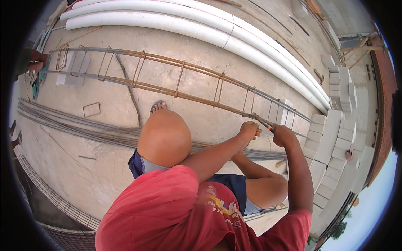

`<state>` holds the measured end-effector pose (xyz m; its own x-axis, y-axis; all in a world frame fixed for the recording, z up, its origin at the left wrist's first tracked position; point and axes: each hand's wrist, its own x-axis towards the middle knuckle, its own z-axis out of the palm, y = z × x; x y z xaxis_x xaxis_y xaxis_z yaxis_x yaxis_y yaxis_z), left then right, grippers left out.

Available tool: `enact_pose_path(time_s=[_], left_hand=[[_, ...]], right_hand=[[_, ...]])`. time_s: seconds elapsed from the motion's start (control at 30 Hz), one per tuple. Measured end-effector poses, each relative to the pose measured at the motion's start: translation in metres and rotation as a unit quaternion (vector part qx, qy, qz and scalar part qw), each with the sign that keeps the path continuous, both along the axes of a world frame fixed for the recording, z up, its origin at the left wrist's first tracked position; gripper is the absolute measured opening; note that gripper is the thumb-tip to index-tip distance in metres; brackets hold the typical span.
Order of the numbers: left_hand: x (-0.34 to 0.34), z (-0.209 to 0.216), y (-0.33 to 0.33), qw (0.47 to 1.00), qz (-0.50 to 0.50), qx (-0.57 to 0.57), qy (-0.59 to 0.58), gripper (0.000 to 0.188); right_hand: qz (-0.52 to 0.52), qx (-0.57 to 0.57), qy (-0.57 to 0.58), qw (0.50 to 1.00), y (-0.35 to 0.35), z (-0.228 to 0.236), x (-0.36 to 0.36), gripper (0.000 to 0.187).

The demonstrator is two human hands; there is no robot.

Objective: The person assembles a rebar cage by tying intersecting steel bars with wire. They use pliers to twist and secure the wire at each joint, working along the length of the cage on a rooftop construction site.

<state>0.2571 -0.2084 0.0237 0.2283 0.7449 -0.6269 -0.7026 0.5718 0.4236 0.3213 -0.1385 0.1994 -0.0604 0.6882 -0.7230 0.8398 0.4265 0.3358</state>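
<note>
With right hand clamped on one pair of pliers at the cage, curled left hand just beside it, grip unclear. Wore lettered red shirt. Counted one loose hoop nearside of the cage, near rods part-hidden by knee; beyond it, several white pipes.

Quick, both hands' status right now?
Left hand: fingers partly curled; cannot tell if it holds anything.
Right hand: closed, holding the long-handled pliers.
</note>
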Motion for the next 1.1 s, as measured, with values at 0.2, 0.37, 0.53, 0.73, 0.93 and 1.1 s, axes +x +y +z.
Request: enact_pose_path(time_s=[0.2, 0.37, 0.53, 0.73, 0.93, 1.1], left_hand=[[0.001, 0.003, 0.000, 1.000, -0.002, -0.002, 0.020, 0.020], [-0.002, 0.004, 0.001, 1.000, -0.006, -0.009, 0.023, 0.019], [-0.007, 0.002, 0.001, 1.000, 0.001, -0.007, 0.011, 0.018], [-0.025, 0.004, -0.002, 1.000, -0.028, 0.010, -0.004, 0.019], [-0.043, 0.007, -0.002, 0.997, -0.058, 0.012, -0.053, 0.021], [-0.055, -0.020, -0.016, 0.967, -0.078, 0.137, 0.203, 0.027]], right_hand=[[0.032, -0.040, -0.058, 0.997, 0.015, -0.005, -0.008, 0.025], [0.063, -0.002, -0.038, 0.997, 0.005, -0.002, -0.018, 0.017], [0.071, 0.001, -0.030, 0.997, -0.007, 0.001, -0.023, 0.017], [0.039, -0.016, -0.005, 0.999, -0.016, 0.001, -0.020, 0.019], [-0.208, -0.141, 0.029, 0.967, -0.004, 0.007, -0.036, 0.025], [-0.414, -0.217, 0.204, 0.860, -0.014, -0.007, 0.007, 0.032]])
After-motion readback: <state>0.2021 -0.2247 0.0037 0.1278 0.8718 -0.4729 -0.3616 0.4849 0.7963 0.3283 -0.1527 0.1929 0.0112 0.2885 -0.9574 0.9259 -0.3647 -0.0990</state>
